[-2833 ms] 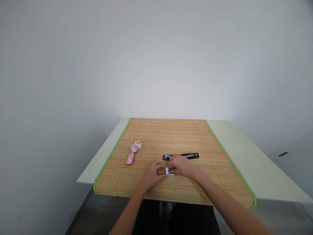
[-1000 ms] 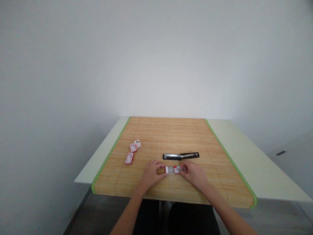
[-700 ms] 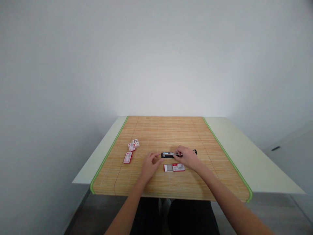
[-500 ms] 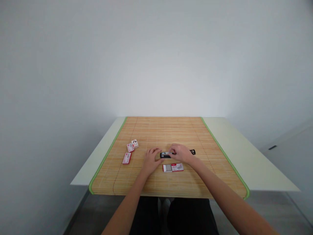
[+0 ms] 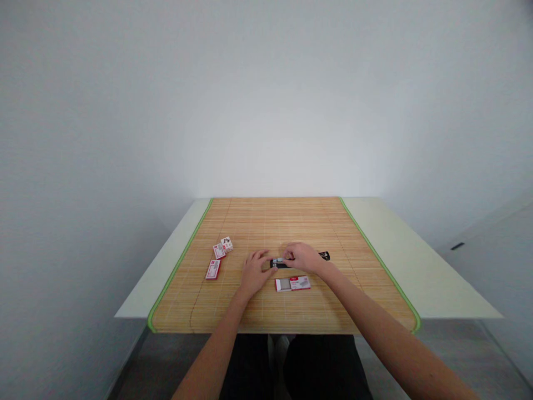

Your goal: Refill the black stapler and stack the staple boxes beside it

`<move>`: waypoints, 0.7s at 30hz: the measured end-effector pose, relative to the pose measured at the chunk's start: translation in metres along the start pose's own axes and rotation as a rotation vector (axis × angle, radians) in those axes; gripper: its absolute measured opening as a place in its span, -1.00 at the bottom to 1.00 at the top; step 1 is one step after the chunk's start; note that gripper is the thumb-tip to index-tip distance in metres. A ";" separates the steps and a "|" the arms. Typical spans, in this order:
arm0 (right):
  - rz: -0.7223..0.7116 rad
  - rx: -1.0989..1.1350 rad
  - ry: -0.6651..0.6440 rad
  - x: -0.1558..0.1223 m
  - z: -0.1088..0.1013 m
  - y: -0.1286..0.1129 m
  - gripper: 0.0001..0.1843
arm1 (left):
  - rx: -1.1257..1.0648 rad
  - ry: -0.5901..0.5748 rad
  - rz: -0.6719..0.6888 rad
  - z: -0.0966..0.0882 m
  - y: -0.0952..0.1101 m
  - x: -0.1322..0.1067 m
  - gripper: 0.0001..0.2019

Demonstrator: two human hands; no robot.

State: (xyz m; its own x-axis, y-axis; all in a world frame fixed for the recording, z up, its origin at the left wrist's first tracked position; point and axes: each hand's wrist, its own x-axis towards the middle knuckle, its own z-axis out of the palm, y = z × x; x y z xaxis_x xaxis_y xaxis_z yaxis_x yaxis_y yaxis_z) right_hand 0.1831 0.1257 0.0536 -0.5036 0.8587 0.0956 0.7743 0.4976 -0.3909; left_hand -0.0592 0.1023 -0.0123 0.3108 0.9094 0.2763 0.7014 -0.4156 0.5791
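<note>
A black stapler (image 5: 282, 265) lies opened out across the mat in front of me, its far right end showing past my wrist. My left hand (image 5: 255, 271) holds its left end between thumb and fingers. Over the stapler's middle, my right hand (image 5: 300, 257) is pinched on a small grey strip of staples (image 5: 278, 260), which rests low along the stapler; the fingers partly cover it. Just nearer to me is a red and white staple box (image 5: 300, 283), slid part-way open with grey staples showing at its left.
Towards the left of the bamboo mat (image 5: 266, 216) are a red and white box (image 5: 213, 269), a smaller one (image 5: 219, 251) and a white box (image 5: 227, 244). The mat has green edging and covers the middle of a white table (image 5: 433, 278) against the wall.
The view has shifted slightly, moving everything a little left. My right fingers are marginally closer to the stapler's left end. My left hand keeps its hold.
</note>
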 end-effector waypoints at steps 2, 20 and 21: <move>-0.003 0.001 0.000 0.001 -0.001 -0.001 -0.86 | -0.001 0.004 -0.001 0.000 0.000 0.000 -0.66; -0.030 0.030 -0.017 0.002 -0.001 -0.004 -0.89 | -0.007 -0.006 -0.012 -0.003 0.004 -0.001 -0.68; -0.030 0.028 -0.021 0.002 0.000 -0.004 -0.90 | -0.007 -0.006 -0.017 -0.003 0.004 -0.001 -0.68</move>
State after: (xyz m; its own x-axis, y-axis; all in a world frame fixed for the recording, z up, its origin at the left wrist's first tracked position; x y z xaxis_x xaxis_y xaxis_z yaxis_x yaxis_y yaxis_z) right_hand 0.1796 0.1256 0.0556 -0.5343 0.8406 0.0889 0.7477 0.5191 -0.4141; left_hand -0.0586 0.1000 -0.0073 0.3030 0.9163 0.2618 0.7017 -0.4004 0.5893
